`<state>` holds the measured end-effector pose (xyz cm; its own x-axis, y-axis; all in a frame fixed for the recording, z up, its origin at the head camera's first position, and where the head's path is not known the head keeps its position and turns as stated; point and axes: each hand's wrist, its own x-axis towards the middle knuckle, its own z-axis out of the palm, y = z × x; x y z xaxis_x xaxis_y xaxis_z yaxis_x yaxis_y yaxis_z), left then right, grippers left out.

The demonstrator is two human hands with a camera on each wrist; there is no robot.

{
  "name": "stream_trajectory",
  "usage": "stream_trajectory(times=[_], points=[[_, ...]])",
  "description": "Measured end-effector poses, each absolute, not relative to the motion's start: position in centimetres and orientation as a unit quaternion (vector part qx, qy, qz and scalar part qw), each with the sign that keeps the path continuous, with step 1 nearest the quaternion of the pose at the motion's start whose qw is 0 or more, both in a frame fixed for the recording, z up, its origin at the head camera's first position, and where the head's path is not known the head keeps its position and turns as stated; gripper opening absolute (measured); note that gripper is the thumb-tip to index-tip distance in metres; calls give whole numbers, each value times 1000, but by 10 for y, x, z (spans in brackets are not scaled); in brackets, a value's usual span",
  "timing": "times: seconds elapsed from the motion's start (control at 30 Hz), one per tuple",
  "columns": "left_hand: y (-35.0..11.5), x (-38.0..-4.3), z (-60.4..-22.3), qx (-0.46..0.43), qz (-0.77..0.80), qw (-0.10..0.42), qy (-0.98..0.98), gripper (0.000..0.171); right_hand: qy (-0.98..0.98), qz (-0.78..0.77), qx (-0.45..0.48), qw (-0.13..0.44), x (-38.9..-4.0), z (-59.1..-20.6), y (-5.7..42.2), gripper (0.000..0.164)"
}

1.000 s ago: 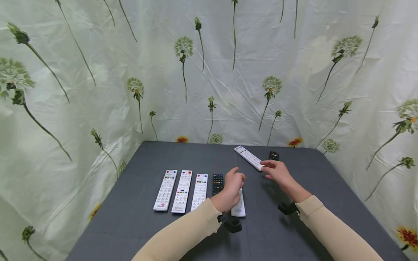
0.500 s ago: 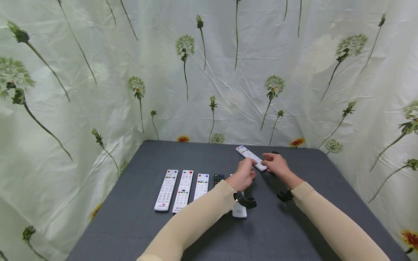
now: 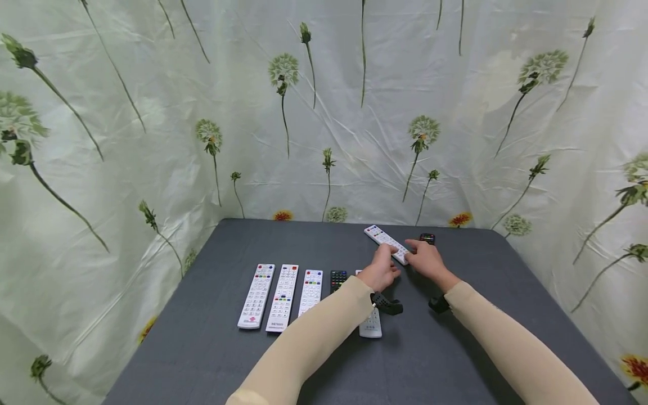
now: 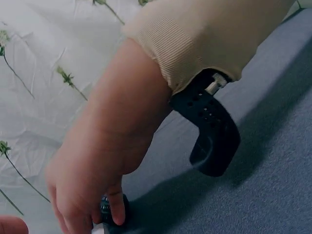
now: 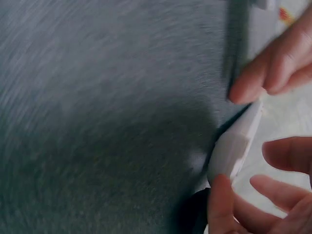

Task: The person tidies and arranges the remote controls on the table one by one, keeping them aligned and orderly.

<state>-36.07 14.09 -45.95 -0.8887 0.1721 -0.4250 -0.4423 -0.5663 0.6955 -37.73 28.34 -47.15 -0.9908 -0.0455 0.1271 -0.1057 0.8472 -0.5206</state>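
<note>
A white remote control [image 3: 387,237] lies aslant near the back of the grey table. My left hand [image 3: 378,271] holds it at its left side, thumb and fingertips on either side of it in the right wrist view. My right hand [image 3: 426,261] is at its near right end. In the right wrist view one of that hand's fingertips [image 5: 222,187] meets the end of the remote control, and the others are spread apart from it. The left wrist view shows my left hand [image 4: 92,170] bent down, with only a sliver of white below it.
Three white remote controls stand in a row at left, the leftmost [image 3: 256,296] nearest the table's [image 3: 192,349] left edge. Beside them are a black one [image 3: 338,279] and another white one [image 3: 371,325], partly under my left arm. A black remote control [image 3: 427,238] lies behind my right hand.
My left hand has moved right and away from me, from above the row to the slanted remote control. My right hand has stayed near its end, shifting slightly.
</note>
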Motion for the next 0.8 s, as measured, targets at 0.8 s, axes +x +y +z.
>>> stream_trajectory(times=[0.8], points=[[132, -372, -468, -165, 863, 183, 440, 38, -911, 413, -4, -9, -378, -472, 274, 42]])
